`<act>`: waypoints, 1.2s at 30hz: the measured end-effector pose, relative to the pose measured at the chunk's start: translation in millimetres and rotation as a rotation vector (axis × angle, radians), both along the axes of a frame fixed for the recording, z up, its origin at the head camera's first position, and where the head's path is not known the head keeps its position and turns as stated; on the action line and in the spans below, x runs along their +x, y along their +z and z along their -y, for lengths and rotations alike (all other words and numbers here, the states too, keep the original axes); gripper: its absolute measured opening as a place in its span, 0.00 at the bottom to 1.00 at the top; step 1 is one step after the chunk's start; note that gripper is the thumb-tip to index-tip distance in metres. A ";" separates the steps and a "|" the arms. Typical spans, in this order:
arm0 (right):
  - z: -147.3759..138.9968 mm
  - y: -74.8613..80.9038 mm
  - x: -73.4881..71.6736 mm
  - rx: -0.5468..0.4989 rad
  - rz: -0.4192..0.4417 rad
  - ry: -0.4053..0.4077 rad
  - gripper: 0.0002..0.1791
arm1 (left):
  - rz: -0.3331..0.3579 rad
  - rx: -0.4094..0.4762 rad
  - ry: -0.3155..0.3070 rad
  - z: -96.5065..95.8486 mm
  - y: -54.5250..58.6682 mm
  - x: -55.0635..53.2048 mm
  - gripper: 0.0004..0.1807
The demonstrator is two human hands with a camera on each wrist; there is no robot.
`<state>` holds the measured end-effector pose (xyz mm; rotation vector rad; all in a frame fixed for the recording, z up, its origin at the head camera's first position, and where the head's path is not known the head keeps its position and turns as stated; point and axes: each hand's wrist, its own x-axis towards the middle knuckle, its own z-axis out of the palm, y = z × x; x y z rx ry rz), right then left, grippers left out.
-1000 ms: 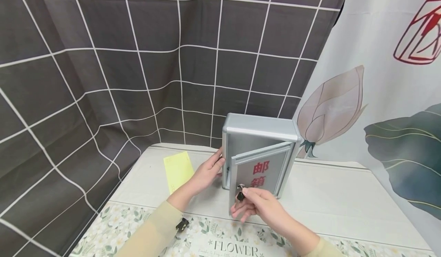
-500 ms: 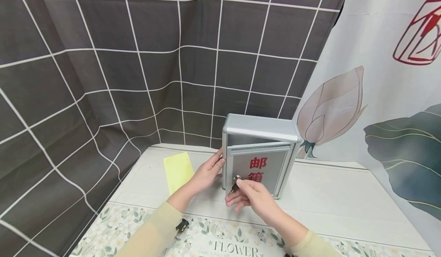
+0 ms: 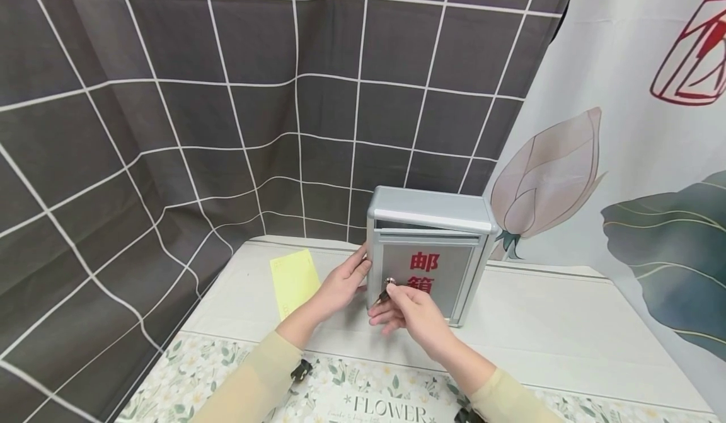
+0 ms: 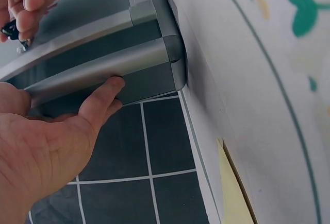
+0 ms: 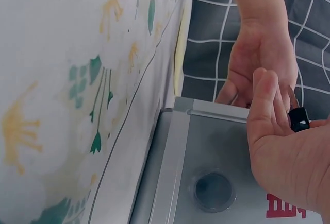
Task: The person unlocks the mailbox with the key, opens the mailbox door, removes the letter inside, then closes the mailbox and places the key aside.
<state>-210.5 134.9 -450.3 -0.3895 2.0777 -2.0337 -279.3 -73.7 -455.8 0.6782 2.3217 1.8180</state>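
A silver metal mailbox (image 3: 431,205) with red characters stands on the table. Its hinged front door (image 3: 459,262) is nearly flush with the frame; a dark gap shows along the top. My right hand (image 3: 418,322) pinches a key at the door's lock (image 3: 389,281) between thumb and finger, other fingers extended below. A second, black-headed key (image 5: 299,119) hangs there in the right wrist view. Against the box's left side my left hand (image 3: 340,284) presses with fairly straight fingers; the left wrist view shows a fingertip (image 4: 116,83) on the side rail. Some left fingertips are hidden.
A yellow paper (image 3: 295,278) lies on the white table (image 3: 544,322) left of the mailbox. A dark grid-patterned curtain (image 3: 317,108) hangs close behind. The table's front carries a floral cloth (image 3: 227,363). A round clear disc (image 5: 214,190) sits low on the door.
The mailbox door has swung inward from ajar to nearly closed. My right hand has moved with it, away from me and slightly left, still pinching the key. The left hand has stayed put.
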 end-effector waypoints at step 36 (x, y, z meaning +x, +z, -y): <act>9.9 -4.2 -18.0 0.011 -0.037 -0.133 0.28 | 0.025 0.019 0.003 0.1 -0.5 0.3 0.34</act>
